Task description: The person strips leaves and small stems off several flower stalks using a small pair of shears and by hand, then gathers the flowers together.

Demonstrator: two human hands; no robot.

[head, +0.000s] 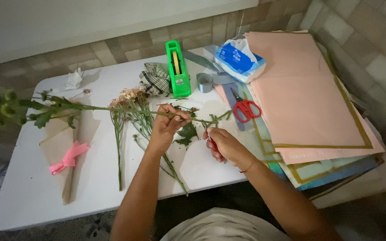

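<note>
stem (112, 108), long, thin and leafy, lies pinched in the left hand (166, 127); right hand (222, 145) fingers curl shut round small snips (209, 139) above the white surface (32, 192).

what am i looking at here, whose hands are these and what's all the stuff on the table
This is one picture from a camera worn on a person's head, looking down at their own two bare hands over a white table. The left hand holds a long green flower stem level above the table. The right hand grips a small cutting tool at the stem's cut end; it is too hidden to name exactly. On the table lie more flowers, a paper-wrapped bunch with a pink ribbon, a green tape dispenser, red scissors, a tissue pack and pink paper sheets.
</note>
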